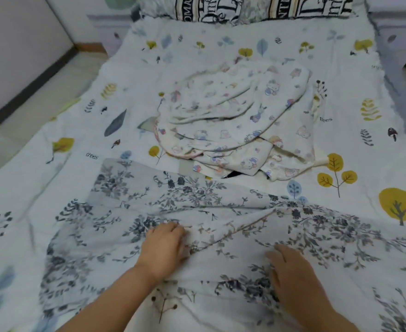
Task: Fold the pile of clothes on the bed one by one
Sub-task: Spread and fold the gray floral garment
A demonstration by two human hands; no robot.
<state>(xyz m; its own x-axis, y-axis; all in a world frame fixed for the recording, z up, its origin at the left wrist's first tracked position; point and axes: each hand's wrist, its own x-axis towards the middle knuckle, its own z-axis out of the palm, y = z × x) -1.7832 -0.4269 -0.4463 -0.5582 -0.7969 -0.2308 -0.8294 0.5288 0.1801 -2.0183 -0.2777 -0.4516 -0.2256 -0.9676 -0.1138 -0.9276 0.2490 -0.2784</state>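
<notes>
Floral garment [197,212] lies spread at the near edge of the bed [376,68]. Left hand [166,245] bunches a ridge of it in curled fingers; right hand [290,271] presses flat, fingers straight. Risks: crease gets locked into the fold; far edge snags the cartoon-print pile [240,125] just beyond.

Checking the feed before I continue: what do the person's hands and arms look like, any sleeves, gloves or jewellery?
Both the left hand and the right hand are bare: no gloves, rings or watch visible. The forearms are uncovered as far as the frame shows, with no sleeve in view.
</notes>
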